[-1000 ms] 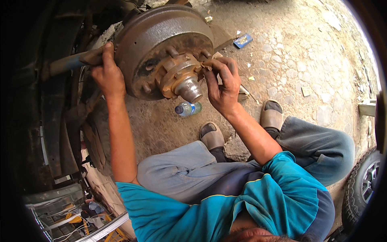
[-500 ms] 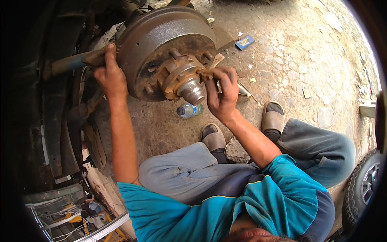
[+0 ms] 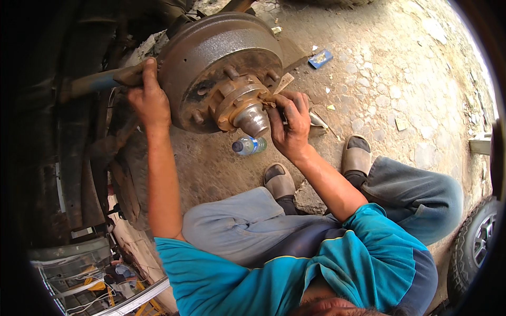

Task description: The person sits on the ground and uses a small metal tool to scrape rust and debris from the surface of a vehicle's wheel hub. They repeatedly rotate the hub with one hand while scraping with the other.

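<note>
A rusty brake drum (image 3: 221, 45) with several wheel studs is tilted in front of me on its axle. From its face stands a rusty hub (image 3: 226, 108) with a shiny metal end (image 3: 252, 120). My left hand (image 3: 151, 102) grips the drum's back edge, thumb up along the rim; its other fingers are hidden behind. At the hub's right side, my right hand (image 3: 291, 124) pinches with thumb and bent fingers. A small brownish piece shows at those fingertips, too covered to name.
Under the hub lies a plastic bottle (image 3: 249, 145). A blue box-like object (image 3: 320, 58) is on the stony ground (image 3: 379, 79). A stone block (image 3: 309, 198) sits between my sandalled feet. To the right stands a wheel with a tyre (image 3: 472, 247); dark vehicle parts fill the left.
Both hands keep their places at the drum and hub. My right fingers have shifted slightly at the hub's edge, and the drum appears a touch farther right in view.
</note>
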Tool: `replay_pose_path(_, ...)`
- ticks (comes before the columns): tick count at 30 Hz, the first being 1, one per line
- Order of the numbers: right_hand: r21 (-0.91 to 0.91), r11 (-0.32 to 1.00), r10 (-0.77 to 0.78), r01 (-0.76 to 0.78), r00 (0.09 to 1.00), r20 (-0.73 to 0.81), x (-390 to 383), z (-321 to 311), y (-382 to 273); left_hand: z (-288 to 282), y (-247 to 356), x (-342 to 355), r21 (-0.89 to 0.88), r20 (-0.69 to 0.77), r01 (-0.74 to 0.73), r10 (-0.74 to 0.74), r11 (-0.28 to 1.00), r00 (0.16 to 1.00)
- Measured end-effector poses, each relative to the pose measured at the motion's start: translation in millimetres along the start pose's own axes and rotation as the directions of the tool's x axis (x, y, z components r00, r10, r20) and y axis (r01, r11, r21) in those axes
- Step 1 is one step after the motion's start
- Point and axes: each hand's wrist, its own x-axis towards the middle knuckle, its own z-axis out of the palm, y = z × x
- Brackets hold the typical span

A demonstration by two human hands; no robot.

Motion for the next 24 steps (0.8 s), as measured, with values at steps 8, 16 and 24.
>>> replay_pose_path(8, -0.010, 1.000, -0.027, 0.027, 1.000, -0.014, 6, -4, 8, 1, 2, -1, 0.023, 0.017, -0.012, 0.011, 1.000, 1.000)
replay_pose_path(16, -0.023, 0.998, -0.063, 0.063, 0.998, -0.008, 6, -2, 6, 1, 5, -3, -0.019, 0.030, 0.015, -0.014, 1.000, 0.999)
replay_pose_path(24, -0.043, 0.995, -0.087, 0.089, 0.996, 0.030, 5, -2, 7, -1, 3, 0, -0.051, 0.023, 0.040, -0.039, 0.998, 0.999)
